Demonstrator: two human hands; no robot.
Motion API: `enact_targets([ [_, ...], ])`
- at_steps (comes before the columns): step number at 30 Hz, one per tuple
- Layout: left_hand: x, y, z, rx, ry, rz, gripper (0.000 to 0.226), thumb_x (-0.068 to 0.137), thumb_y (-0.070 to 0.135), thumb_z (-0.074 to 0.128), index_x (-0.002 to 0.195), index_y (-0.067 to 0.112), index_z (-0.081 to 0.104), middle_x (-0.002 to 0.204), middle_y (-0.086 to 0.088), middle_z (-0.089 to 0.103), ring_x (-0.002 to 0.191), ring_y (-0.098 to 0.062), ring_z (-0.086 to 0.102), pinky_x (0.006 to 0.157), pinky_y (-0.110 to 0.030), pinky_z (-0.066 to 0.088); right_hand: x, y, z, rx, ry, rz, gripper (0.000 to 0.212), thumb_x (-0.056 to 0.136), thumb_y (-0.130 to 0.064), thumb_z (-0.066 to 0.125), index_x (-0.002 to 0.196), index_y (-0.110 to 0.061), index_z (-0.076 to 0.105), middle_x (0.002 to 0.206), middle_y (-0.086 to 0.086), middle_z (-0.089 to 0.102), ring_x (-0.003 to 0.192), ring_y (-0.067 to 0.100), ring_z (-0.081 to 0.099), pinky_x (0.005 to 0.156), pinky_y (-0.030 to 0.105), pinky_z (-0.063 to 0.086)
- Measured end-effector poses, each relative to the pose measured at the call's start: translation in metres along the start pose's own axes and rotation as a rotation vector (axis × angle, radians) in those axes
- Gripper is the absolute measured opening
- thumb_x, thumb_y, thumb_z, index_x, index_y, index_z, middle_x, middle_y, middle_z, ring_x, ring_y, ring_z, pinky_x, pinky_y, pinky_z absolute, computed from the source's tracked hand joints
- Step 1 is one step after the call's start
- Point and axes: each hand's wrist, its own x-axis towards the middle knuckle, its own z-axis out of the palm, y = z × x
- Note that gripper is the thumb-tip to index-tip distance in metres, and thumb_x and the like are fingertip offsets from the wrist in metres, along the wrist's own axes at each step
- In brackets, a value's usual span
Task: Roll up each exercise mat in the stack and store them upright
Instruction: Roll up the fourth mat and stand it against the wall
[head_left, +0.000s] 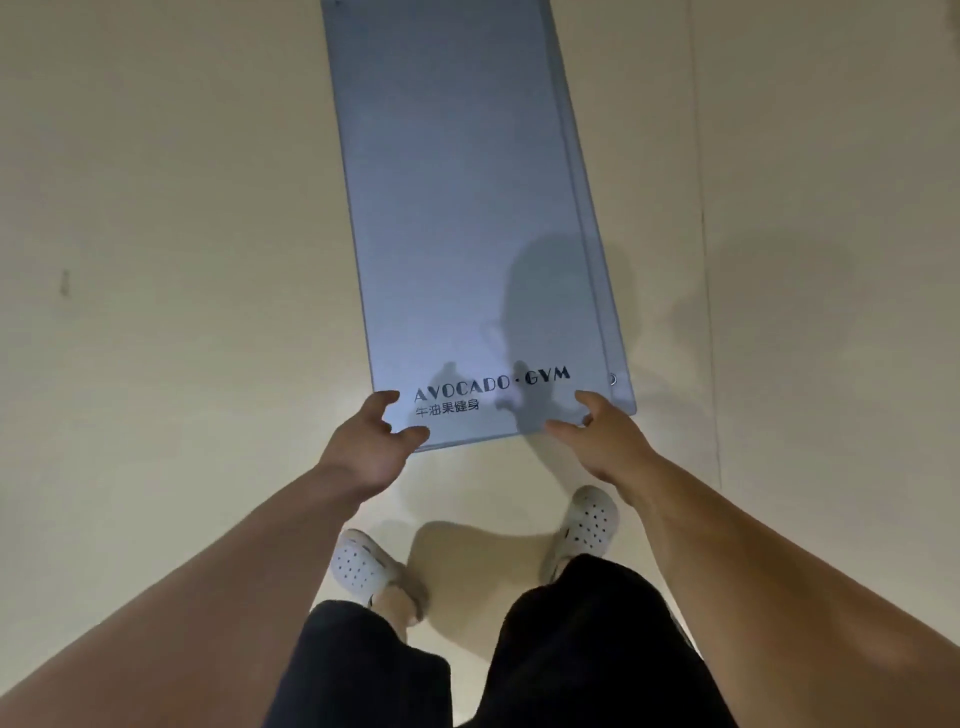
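A stack of blue-grey exercise mats lies flat on the floor, running away from me. The top mat carries dark "AVOCADO·GYM" lettering near its near end. A second mat peeks out from under it along the right side, with a small metal eyelet near its corner. My left hand is at the near left corner with fingers spread and loosely curved, holding nothing. My right hand is at the near right corner in the same spread pose. Both hands cast shadows on the mat. Whether the fingertips touch the mat is unclear.
Pale beige floor surrounds the mats on all sides. My feet in white perforated clogs stand just short of the mats' near edge, below black shorts. A thin floor seam runs along the right.
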Motion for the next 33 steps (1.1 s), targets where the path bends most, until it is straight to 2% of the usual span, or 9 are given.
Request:
enact_targets([
  [4,0.055,-0.039,0.045,-0.011,-0.021,-0.027,0.066,0.092,0.044,0.063,0.150,0.036,0.035,0.125,-0.005,0.064,0.104,-0.024,0.061,0.083,-0.032,0.045,0.059,0.031,0.036,-0.050,-0.023,-0.002,0.079,0.097,-0.048,0.066,0.162,-0.024,0.029,0.156,0.009,0.045,0.133,0.029,0.053,0.090,0.032,0.041],
  [7,0.125,-0.071,0.072,0.004,-0.012,-0.027,0.063,0.092,0.043,0.062,0.149,0.034,0.036,0.116,-0.004,0.067,0.096,-0.020,0.062,0.074,-0.030,0.044,0.123,0.056,0.067,-0.072,-0.015,-0.004,0.078,0.097,-0.048,0.066,0.163,-0.025,0.029,0.161,0.008,0.040,0.129,0.027,0.054,0.089,0.032,0.043],
  [11,0.217,-0.112,0.108,-0.012,0.005,-0.026,0.060,0.092,0.043,0.062,0.146,0.033,0.039,0.096,-0.002,0.067,0.085,-0.021,0.063,0.071,-0.030,0.047,0.217,0.081,0.113,-0.100,-0.017,-0.033,0.077,0.097,-0.044,0.069,0.161,-0.022,0.032,0.163,0.010,0.039,0.140,0.031,0.048,0.111,0.042,0.044],
  [14,0.277,-0.136,0.137,0.016,0.023,-0.007,0.066,0.093,0.047,0.063,0.150,0.030,0.036,0.111,0.000,0.063,0.092,-0.024,0.063,0.075,-0.032,0.047,0.284,0.101,0.147,-0.125,-0.025,-0.067,0.082,0.095,-0.047,0.070,0.161,-0.021,0.030,0.163,0.010,0.039,0.142,0.030,0.047,0.117,0.045,0.040],
  [17,0.333,-0.153,0.165,0.049,0.002,0.034,0.068,0.093,0.041,0.063,0.152,0.029,0.034,0.105,0.000,0.065,0.086,-0.021,0.062,0.072,-0.031,0.047,0.342,0.119,0.174,-0.201,-0.047,-0.088,0.085,0.095,-0.046,0.071,0.163,-0.020,0.026,0.165,0.010,0.035,0.142,0.029,0.046,0.114,0.039,0.041],
  [22,0.405,-0.171,0.195,0.142,0.016,0.147,0.069,0.096,0.039,0.060,0.156,0.020,0.031,0.137,-0.010,0.059,0.121,-0.030,0.056,0.095,-0.032,0.045,0.416,0.136,0.202,-0.345,-0.004,-0.177,0.090,0.094,-0.047,0.072,0.164,-0.014,0.025,0.166,0.015,0.031,0.145,0.032,0.042,0.113,0.036,0.037],
  [27,0.435,-0.190,0.208,0.351,0.069,0.203,0.067,0.093,0.044,0.061,0.151,0.021,0.037,0.150,-0.012,0.040,0.131,-0.035,0.047,0.105,-0.042,0.044,0.436,0.155,0.214,-0.523,0.048,-0.221,0.089,0.094,-0.050,0.070,0.164,-0.015,0.025,0.163,0.020,0.028,0.144,0.035,0.041,0.118,0.042,0.037],
  [31,0.431,-0.216,0.216,0.512,0.130,0.204,0.067,0.084,0.043,0.067,0.145,0.032,0.043,0.158,-0.003,0.026,0.137,-0.035,0.035,0.103,-0.047,0.044,0.435,0.172,0.218,-0.685,0.087,-0.234,0.094,0.087,-0.050,0.076,0.163,-0.024,0.027,0.165,0.009,0.025,0.146,0.033,0.034,0.115,0.049,0.041],
  [33,0.430,-0.229,0.221,0.580,0.133,0.228,0.075,0.079,0.043,0.071,0.146,0.035,0.039,0.162,0.000,0.016,0.139,-0.032,0.028,0.101,-0.048,0.043,0.435,0.179,0.221,-0.846,0.107,-0.244,0.105,0.080,-0.054,0.081,0.164,-0.030,0.022,0.166,0.004,0.016,0.150,0.031,0.024,0.113,0.052,0.042],
])
